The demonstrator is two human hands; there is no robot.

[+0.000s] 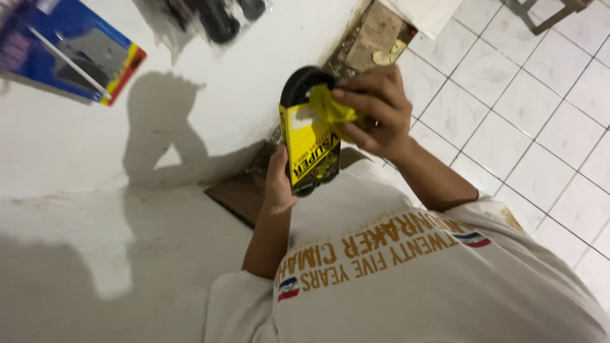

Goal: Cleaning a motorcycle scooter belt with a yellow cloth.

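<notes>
**Two hands on a belt in a yellow sleeve**

The left hand [278, 181] grips the lower end of a black rubber belt [305, 82] that sits looped inside a yellow cardboard sleeve [309, 149]. Its thumb lies along the sleeve's left edge and the fingers wrap round behind, out of sight, so the hand is closed on the package. The belt stands nearly upright just left of the frame's centre, its black loop showing above the sleeve at 12 o'clock and a little below it at 6 o'clock.

The right hand [375, 114] is at 3 o'clock from the belt, touching its upper part. Its fingers are curled and pinch a crumpled yellow cloth [333, 108], pressing it against the top of the sleeve just under the black loop.

Both forearms come up from a white shirt [406, 279] with gold lettering, which fills the frame toward 5 o'clock.

Behind the hands is a white wall [190, 114] carrying the person's shadow. On it, at 10 o'clock from the belt, hangs a blue card package [70, 51] with a yellow and red edge; at 11 o'clock hangs a clear plastic bag with dark parts [216, 19]. A white tiled floor [521, 108] spreads from 1 to 4 o'clock. Where wall and floor meet, at 1 o'clock, is a broken brownish patch [375, 32].
</notes>
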